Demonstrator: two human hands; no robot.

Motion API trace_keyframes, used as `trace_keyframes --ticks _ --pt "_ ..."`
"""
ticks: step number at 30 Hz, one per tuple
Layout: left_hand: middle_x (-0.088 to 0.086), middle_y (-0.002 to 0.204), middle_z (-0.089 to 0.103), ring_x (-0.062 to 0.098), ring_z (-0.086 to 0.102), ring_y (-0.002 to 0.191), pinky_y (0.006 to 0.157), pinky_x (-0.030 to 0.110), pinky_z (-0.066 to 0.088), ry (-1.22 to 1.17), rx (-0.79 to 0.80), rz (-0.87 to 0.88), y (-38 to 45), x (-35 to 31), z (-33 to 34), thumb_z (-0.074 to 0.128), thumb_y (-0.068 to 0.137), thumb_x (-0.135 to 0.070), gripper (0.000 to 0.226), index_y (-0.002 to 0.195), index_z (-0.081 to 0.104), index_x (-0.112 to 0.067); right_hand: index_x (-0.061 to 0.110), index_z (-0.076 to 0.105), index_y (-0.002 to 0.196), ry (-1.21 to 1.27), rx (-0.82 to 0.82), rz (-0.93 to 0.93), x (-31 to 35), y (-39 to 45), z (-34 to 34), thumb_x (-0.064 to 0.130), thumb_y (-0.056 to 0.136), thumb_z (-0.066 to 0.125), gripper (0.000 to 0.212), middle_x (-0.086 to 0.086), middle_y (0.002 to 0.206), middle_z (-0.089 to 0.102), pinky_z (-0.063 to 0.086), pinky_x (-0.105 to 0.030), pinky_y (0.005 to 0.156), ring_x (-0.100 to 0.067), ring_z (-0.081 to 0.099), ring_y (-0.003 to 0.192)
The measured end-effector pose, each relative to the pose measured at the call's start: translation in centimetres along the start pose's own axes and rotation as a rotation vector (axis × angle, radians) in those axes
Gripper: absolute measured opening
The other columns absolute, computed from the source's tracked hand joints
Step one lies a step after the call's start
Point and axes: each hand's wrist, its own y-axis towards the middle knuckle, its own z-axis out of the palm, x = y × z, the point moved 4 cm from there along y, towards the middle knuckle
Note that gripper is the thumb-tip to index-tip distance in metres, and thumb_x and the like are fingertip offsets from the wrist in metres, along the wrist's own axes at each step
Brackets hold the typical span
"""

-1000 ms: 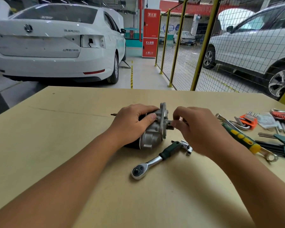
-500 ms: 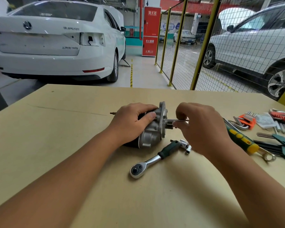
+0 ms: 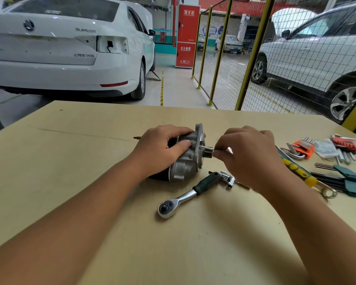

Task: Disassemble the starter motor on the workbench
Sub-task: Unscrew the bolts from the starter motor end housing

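**Both hands on the starter motor, mid-table**

The starter motor (image 3: 186,159) lies on its side near the middle of the table (image 3: 70,161), its silver flange end turned toward the right. The left hand (image 3: 160,151) wraps over the dark body of the motor, thumb pressed against the silver housing, a firm grip holding it down. The right hand (image 3: 249,157) sits just beside the flange, fingers curled, pinching a thin metal bolt (image 3: 211,149) that sticks out of the motor's end; its grip is narrow and closed on that bolt.

In front of the motor a ratchet wrench (image 3: 185,195) with a dark green handle lies on the table, and a couple of chrome sockets (image 3: 227,178) rest at the handle's far end. Off to the right are a green-and-yellow handled tool (image 3: 298,170), an orange holder of hex keys (image 3: 302,148), a red set (image 3: 344,144) and a dark green set (image 3: 349,179). Beyond the table stand a white sedan (image 3: 66,48) and a yellow mesh fence (image 3: 234,58).
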Motion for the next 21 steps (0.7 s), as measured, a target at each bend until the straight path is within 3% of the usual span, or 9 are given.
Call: trace_keyframes --ticks 2,6,12,15,18,21 --pt "-0.013 0.123 0.072 0.012 0.064 0.116 0.104 0.043 0.050 -0.003 -0.002 -0.001 0.0 0.0 0.0 0.058 0.088 -0.047 0.048 0.132 0.069 -0.031 0.034 0.071 0.087 0.015 -0.016 0.021 0.1 0.0 -0.2 0.040 0.091 0.070 0.008 0.016 0.089 0.062 0.034 -0.040 0.081 -0.018 0.055 0.090" --pt "-0.014 0.123 0.072 0.009 0.063 0.115 0.105 0.043 0.050 -0.020 -0.009 -0.004 0.0 0.0 0.1 0.057 0.091 -0.047 0.045 0.131 0.070 -0.031 0.020 0.071 0.089 0.222 0.012 0.015 0.1 0.0 -0.1 0.027 0.090 0.074 0.008 0.005 0.086 0.064 0.052 -0.042 0.075 -0.021 0.059 0.082" --pt "-0.016 0.118 0.072 0.007 0.063 0.113 0.103 0.041 0.051 -0.047 -0.017 -0.008 0.1 0.3 0.3 0.057 0.089 -0.048 0.044 0.129 0.071 -0.033 0.014 0.078 0.098 0.242 0.013 0.023 -0.1 0.2 0.6 0.024 0.098 0.062 0.018 0.000 0.092 0.055 0.032 -0.029 0.069 -0.016 0.050 0.079" --pt "-0.017 0.117 0.072 0.005 0.063 0.112 0.103 0.039 0.051 -0.058 -0.005 -0.005 0.2 0.4 0.3 0.059 0.088 -0.048 0.045 0.129 0.071 -0.034 0.014 0.076 0.098 0.166 0.029 0.013 -0.1 0.3 0.6 0.028 0.098 0.060 0.022 0.003 0.095 0.054 0.042 -0.035 0.075 -0.020 0.054 0.080" --pt "-0.017 0.118 0.072 0.005 0.063 0.113 0.103 0.039 0.051 -0.043 0.002 0.002 0.2 0.5 0.2 0.060 0.088 -0.048 0.045 0.130 0.070 -0.034 0.027 0.074 0.097 -0.002 0.012 -0.007 0.4 0.4 -0.1 0.042 0.095 0.047 0.031 0.012 0.098 0.055 0.039 -0.040 0.083 -0.016 0.057 0.079" --pt "-0.017 0.121 0.071 0.005 0.063 0.115 0.104 0.040 0.051 -0.017 0.015 -0.002 0.2 1.1 -0.1 0.059 0.089 -0.049 0.045 0.130 0.069 -0.035 0.021 0.076 0.093 0.036 -0.023 -0.021 1.2 0.7 -0.5 0.042 0.090 0.046 0.036 0.009 0.096 0.059 0.051 -0.046 0.076 -0.018 0.059 0.070"
